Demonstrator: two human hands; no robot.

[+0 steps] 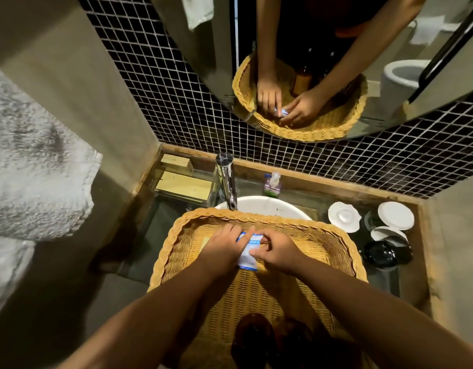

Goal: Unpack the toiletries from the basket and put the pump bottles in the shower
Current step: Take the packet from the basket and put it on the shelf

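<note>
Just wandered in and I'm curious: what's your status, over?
Left hand and right hand both pinch a white-blue packet in the basket. Brown bottles not yet out, near side of basket. Nothing blocks the hands.

Blue print runs across the white sachet [250, 251] above the wicker basket [344, 251], but none of it is legible. A small dark mark on the rim of the basin [279, 209] and the label on the small bottle [271, 186] behind it are also too small to read.
</note>
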